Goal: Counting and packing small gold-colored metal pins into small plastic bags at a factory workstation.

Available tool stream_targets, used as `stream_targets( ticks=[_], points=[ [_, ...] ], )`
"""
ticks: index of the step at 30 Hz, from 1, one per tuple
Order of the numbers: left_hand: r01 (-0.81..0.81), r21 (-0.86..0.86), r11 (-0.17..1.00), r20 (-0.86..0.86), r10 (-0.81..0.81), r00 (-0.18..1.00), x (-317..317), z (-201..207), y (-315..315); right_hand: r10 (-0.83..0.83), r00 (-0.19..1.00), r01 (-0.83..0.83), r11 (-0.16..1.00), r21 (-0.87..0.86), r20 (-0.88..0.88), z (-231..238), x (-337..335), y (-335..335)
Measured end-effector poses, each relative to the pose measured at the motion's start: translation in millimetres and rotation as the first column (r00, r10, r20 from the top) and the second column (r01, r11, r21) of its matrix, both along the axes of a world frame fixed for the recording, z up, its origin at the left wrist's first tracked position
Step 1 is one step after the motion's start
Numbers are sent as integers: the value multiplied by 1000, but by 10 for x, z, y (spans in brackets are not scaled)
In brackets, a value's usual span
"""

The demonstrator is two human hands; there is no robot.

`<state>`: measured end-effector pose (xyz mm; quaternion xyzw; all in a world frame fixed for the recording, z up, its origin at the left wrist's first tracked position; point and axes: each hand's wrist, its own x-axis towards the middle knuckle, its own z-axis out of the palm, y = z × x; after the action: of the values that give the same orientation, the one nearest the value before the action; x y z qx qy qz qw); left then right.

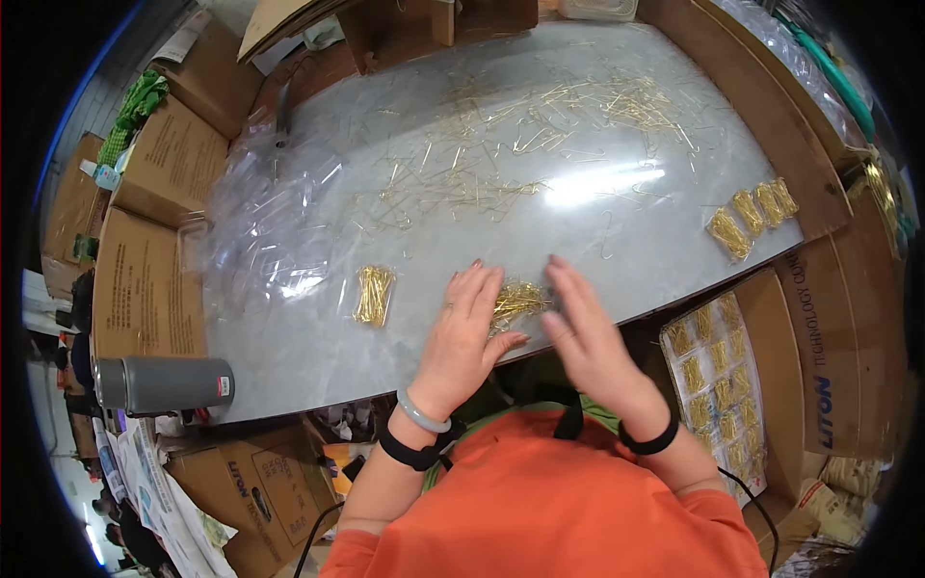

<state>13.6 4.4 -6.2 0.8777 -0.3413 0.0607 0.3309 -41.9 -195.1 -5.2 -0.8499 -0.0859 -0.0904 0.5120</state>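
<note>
A loose heap of gold wire hooks (518, 304) lies on the grey table (434, 260) near its front edge. My left hand (466, 323) lies along the heap's left side, fingers stretched out and thumb apart. On the other side, my right hand (585, 332) is spread, its fingers slightly blurred and pointing away from me. Neither hand is closed round the hooks; whether the fingertips touch them I cannot tell. To the left of my left hand lies a neat packed bundle of gold hooks (374, 296).
Loose hooks (540, 120) are scattered across the far table. Clear plastic pouches (275, 207) pile up at left, near a grey bottle (166, 383). Several packed bundles (752, 212) sit at the right edge. Below right, an open carton (785, 356) holds more bundles. Cardboard walls (742, 82) border the table.
</note>
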Motion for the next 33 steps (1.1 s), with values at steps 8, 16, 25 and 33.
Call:
stream_targets(
  ticks=[8,16,25,33],
  points=[
    [-57,-67,996,-53,53,997,-24,-61,58,87,986,-5,867,498,-141,-47,218,-213],
    [-34,-71,997,-11,33,999,-2,-132,73,27,1000,-26,988,149,-4,31,57,158],
    [-40,-1,999,52,40,998,-2,12,37,-93,958,202,891,-406,272,66,79,-110],
    [-57,-131,990,-29,54,998,-32,-67,31,-126,916,273,892,-359,382,-47,225,72]
  ],
)
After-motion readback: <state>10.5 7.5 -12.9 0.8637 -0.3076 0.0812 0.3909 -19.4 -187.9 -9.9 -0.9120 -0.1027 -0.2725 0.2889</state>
